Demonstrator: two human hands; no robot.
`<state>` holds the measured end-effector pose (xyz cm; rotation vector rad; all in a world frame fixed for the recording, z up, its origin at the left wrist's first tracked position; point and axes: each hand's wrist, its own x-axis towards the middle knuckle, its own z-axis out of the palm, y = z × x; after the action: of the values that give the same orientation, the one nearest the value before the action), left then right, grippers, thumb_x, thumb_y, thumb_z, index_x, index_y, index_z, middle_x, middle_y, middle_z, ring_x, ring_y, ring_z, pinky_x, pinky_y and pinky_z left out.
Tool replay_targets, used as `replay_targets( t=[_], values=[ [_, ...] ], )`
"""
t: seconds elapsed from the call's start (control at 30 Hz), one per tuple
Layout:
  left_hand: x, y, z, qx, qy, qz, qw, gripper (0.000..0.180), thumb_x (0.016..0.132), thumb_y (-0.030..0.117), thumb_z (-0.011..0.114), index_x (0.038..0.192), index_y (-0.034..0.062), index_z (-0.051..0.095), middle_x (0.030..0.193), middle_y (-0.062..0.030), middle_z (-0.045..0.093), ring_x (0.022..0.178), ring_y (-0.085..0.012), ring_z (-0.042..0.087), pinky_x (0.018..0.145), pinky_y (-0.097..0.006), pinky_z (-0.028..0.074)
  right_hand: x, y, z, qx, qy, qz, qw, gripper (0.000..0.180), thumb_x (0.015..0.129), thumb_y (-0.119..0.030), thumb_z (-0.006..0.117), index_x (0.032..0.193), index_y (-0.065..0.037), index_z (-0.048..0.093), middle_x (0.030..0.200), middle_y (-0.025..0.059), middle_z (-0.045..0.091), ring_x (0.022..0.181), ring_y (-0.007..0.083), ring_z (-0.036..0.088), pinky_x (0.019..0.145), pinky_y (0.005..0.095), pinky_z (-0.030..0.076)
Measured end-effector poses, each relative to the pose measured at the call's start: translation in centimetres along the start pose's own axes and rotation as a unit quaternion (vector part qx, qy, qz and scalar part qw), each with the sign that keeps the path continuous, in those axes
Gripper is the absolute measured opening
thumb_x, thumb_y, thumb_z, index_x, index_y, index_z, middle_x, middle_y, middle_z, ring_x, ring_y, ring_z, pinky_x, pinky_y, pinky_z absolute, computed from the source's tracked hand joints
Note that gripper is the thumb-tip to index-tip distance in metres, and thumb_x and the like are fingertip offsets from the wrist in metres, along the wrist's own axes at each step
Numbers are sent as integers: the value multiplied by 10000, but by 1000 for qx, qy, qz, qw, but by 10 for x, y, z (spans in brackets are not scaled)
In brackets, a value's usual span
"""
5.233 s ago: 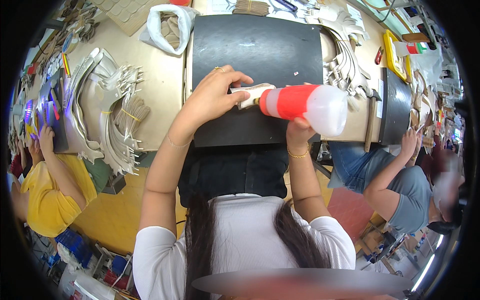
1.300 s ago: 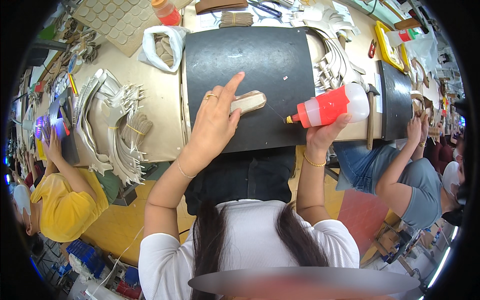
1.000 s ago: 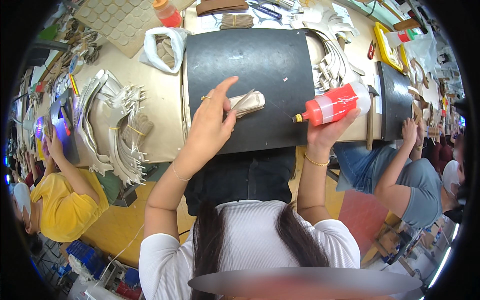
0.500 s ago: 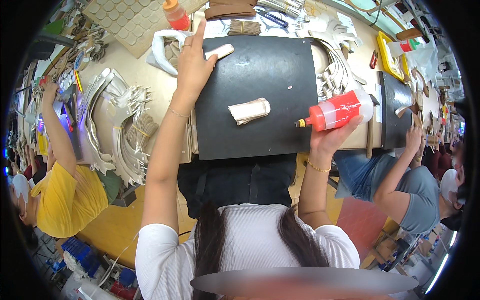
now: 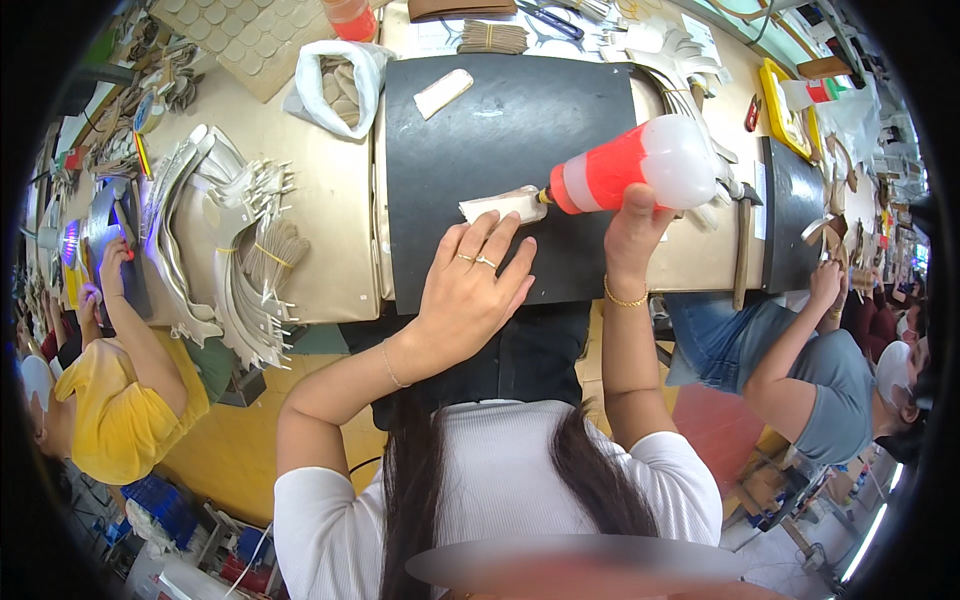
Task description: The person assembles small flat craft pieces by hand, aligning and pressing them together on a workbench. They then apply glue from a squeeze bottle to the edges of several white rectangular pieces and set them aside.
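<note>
On the far left a person in a yellow shirt [image 5: 120,410] sits at the tabletop [image 5: 330,200]. Near that person, a pile of pale cut pieces [image 5: 220,260] lies fanned out on the tabletop. Next to it, farther back, sits a white bag [image 5: 335,80], open at the top. A big black mat [image 5: 500,150] lies in the middle of the tabletop. A small pale piece [image 5: 443,93] rests near the far left corner of the mat. Another pale piece [image 5: 503,204] lies near the middle of the mat. The left hand [image 5: 470,290] lies flat on the mat with its fingers spread apart, and the fingertips [image 5: 500,228] touch the near edge of this pale piece. The hand wears rings, and it grips nothing. The right hand [image 5: 632,222] is closed around a glue bottle [image 5: 630,165], which is red with a white end. The bottle lies on its side above the mat, and its dark tip touches the right end of the pale piece. More pale strips [image 5: 690,60] lie past the bottle. A hammer [image 5: 745,250] lies on the tabletop to the right of the mat. On the far right sits a person in a grey shirt [image 5: 820,380], with a hand on the tabletop edge.
</note>
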<state>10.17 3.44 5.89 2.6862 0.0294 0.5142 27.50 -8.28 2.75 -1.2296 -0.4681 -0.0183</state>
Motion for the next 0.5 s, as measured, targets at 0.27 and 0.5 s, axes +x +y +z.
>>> replay_targets(
  t=[0.27, 0.5],
  values=[
    [-6, 2, 10, 62, -3, 13, 998, 382, 786, 173, 754, 1142, 52, 686, 1283, -193, 602, 1217, -362, 546, 1010, -493, 462, 9, -4, 15, -53, -58, -23, 997, 615, 804, -375, 858, 1194, 14, 585, 1081, 63, 642, 976, 158, 604, 862, 324, 494],
    [-7, 3, 11, 42, 12, 23, 999, 374, 799, 128, 611, 1137, -28, 649, 1232, -270, 606, 1196, -408, 556, 1057, -482, 444, 6, -3, 39, -28, -111, -9, 993, 486, 796, -273, 870, 1100, 38, 654, 1017, 78, 697, 912, 158, 652, 821, 309, 522]
  ],
)
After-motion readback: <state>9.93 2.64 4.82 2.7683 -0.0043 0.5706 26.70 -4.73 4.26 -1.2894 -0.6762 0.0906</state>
